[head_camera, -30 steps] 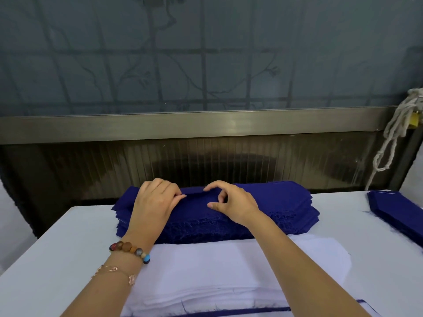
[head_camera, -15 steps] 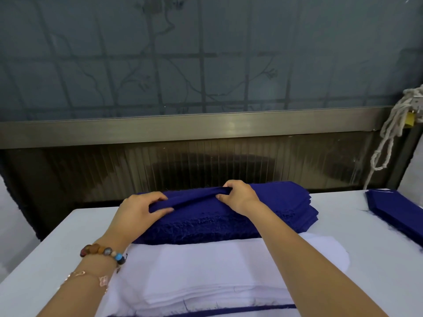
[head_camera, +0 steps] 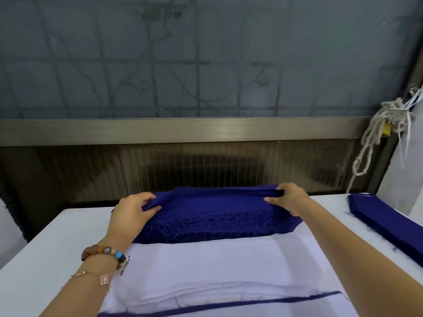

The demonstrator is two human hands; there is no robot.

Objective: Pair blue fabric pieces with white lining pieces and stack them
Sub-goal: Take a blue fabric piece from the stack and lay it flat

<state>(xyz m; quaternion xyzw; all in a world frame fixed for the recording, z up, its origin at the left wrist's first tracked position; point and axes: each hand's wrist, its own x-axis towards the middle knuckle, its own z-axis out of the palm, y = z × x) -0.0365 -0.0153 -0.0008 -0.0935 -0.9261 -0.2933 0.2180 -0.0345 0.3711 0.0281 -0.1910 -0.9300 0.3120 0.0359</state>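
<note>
Top blue piece is pinched at its left end by the left hand and at its right end by the right hand, each grip closed on the cloth; the piece is held just over the blue stack at the far side of the worktop; the white lining stack is laid in front, touching it; a second blue pile is seen at right.

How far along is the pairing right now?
Done: a blue edge under the white lining suggests finished pairs. In hand: left hand and right hand grip the top blue piece by its ends. Left: the thick blue stack beneath it, plus another blue pile at right.
</note>
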